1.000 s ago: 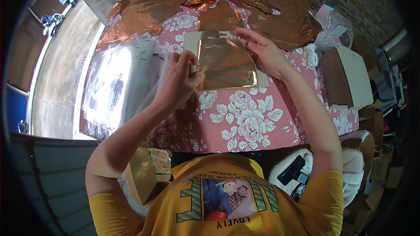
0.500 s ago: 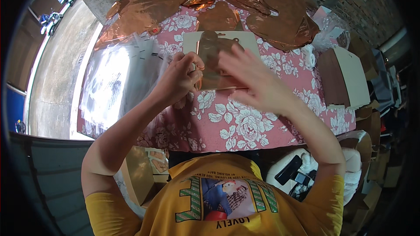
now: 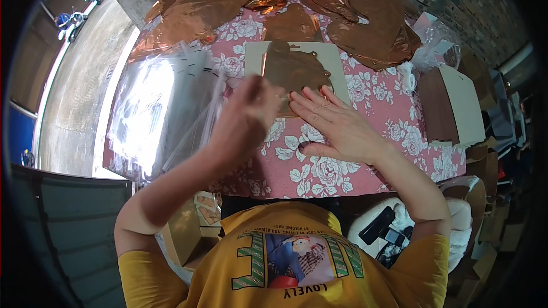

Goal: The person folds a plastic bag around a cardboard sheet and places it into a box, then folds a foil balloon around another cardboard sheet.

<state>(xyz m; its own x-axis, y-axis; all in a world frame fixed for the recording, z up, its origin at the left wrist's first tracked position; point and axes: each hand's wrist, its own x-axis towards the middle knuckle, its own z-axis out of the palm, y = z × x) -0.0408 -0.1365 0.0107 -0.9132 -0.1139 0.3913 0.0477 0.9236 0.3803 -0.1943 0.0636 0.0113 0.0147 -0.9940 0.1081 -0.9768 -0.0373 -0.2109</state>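
A cream card (image 3: 339, 68) with a hanging slot lies on the table in front of me. Folded on top of it is a flat copper-coloured foil balloon (image 3: 294, 68) with small tabs along its right edge. My right hand (image 3: 339, 125) rests palm down, fingers spread and straight, its fingertips pressing the balloon's lower right part. Close to the lower left corner of the balloon is my left hand (image 3: 245, 114). Motion smears its fingers, so whether they touch or hold the foil is not visible.
Clear plastic bags (image 3: 154, 108) are piled at left on the flowered pink tablecloth (image 3: 325, 165). More copper foil balloons (image 3: 371, 28) spread across the far side. A stack of cards (image 3: 451, 105) stands at right, near crumpled clear plastic (image 3: 439, 51). A phone (image 3: 378, 223) lies below the table edge.
My right hand, blurred above the balloon before, has come down flat onto it. My left hand has left its pinch at the balloon's left edge and shifted nearer to me, now blurred.
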